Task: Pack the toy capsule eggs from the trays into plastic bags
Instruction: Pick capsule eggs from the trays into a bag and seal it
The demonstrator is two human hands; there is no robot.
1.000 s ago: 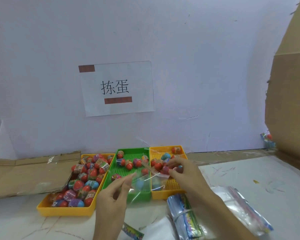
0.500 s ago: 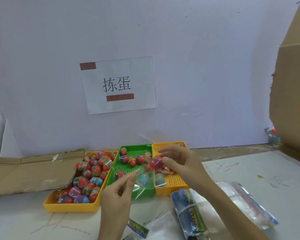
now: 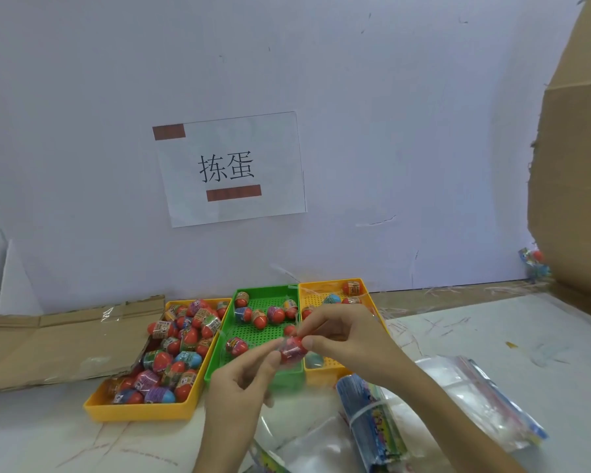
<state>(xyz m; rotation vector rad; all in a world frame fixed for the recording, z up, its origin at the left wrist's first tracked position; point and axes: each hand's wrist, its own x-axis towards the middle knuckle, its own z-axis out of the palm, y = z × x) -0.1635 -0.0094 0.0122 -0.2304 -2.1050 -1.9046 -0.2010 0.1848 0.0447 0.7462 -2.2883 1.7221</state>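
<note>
My right hand [image 3: 342, 332] pinches a red capsule egg [image 3: 292, 349] at the mouth of a clear plastic bag [image 3: 289, 373]. My left hand [image 3: 239, 380] pinches the bag's near edge beside that egg. A blue egg [image 3: 313, 360] shows through the bag. Behind my hands stand three trays: a yellow tray [image 3: 140, 409] on the left heaped with eggs, a green tray [image 3: 219, 349] in the middle with several eggs, and a second yellow tray [image 3: 321, 285] on the right with a few.
A bundle of printed bags [image 3: 372, 421] tied with a band lies at the lower right beside loose clear bags [image 3: 475, 404]. Flattened cardboard [image 3: 48, 343] lies at the left, a tall cardboard sheet [image 3: 580, 182] stands at the right. A paper sign [image 3: 232, 169] hangs on the wall.
My right hand picked a red egg out of the right yellow tray and brought it down to the bag's mouth. My left hand kept hold of the bag.
</note>
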